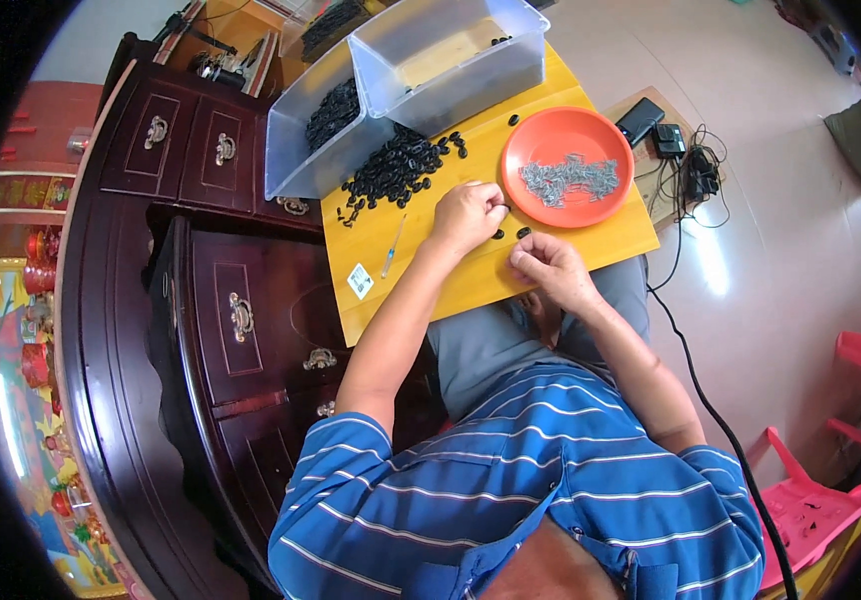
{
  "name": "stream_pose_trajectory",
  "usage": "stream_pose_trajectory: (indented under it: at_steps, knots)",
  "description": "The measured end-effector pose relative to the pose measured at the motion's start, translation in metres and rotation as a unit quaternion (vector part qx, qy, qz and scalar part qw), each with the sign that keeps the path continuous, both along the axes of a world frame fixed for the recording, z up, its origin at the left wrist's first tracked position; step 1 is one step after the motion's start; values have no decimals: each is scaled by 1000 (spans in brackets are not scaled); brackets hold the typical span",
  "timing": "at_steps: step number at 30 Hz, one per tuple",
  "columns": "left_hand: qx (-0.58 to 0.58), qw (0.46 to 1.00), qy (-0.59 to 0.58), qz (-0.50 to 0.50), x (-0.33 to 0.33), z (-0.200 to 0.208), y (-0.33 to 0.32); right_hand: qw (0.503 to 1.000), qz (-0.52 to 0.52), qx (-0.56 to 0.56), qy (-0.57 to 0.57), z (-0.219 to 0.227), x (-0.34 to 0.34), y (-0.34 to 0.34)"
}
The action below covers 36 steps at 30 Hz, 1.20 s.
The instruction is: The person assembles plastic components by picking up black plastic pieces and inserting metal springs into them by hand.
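Over the yellow table (481,280), my left hand (469,215) is closed in a pinch, a small black oval piece (507,208) showing at its fingertips. My right hand (556,272) sits nearer to me, thumb and fingers pressed together; whatever they hold is too small to make out. Between the hands lie loose black oval pieces (524,232). An orange-red plate (591,119) with many thin silvery metal bits (571,180) stands beyond my right hand. A heap of black pieces (391,172) spreads beyond my left hand.
Two translucent plastic bins (471,88) stand at the table's far side. A thin blue-and-white tool (392,255) and a small label (361,281) lie left. A dark wooden cabinet (241,260) borders the left; black cables (686,205) and a pink stool (811,505) are right.
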State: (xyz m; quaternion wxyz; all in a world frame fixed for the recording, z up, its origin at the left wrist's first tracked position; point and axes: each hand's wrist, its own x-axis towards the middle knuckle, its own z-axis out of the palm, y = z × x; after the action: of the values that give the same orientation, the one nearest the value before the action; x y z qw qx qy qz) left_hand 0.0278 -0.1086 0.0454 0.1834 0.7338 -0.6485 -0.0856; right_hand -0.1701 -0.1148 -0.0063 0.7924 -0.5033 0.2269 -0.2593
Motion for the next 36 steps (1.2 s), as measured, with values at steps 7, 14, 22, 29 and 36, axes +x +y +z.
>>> stream_pose_trajectory:
  at_steps: [7, 14, 22, 29, 36]
  knots:
    - [-22, 973, 226, 51, -7, 6, 31, 1000, 11, 20, -10, 4, -2, -2]
    - [-26, 952, 302, 50, -41, 11, 61, 997, -46, 54, -27, 7, -3, 3]
    - [-7, 946, 325, -10, -53, 8, 56, 990, -97, 87, -59, 4, -16, 5]
    - [-76, 978, 181, -66, -62, 20, -4, 992, -120, 31, 1, 2, -37, 2]
    - [-38, 988, 16, -146, -75, 2, -58, 989, -147, 13, -5, -1, -49, 1]
